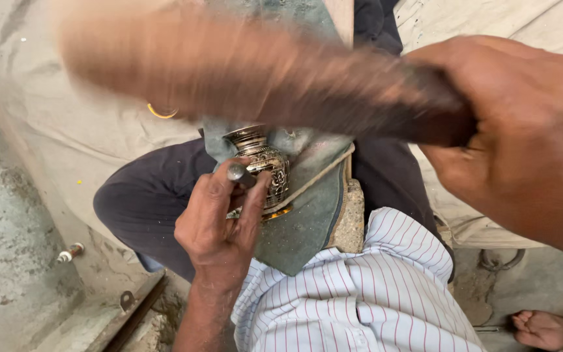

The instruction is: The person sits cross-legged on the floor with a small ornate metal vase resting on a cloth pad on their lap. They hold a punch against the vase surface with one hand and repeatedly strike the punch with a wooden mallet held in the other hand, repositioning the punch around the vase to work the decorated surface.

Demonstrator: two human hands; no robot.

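My left hand (219, 218) grips a short metal punch (237, 172) with its tip set against a small engraved metal vase (263, 163). The vase rests on a grey-green cloth pad (307, 215) over my lap. My right hand (522, 124) is raised close to the camera, shut on the handle of a long wooden mallet (249, 72), which is blurred with motion and stretches across the upper frame above the vase.
A beige cloth (66, 130) covers the ground at left and upper right. My dark-trousered leg (144, 202) is folded under the pad, and my striped shirt (360, 293) fills the lower middle. A bare foot (545, 329) shows at bottom right. A metal bar (131, 313) lies at bottom left.
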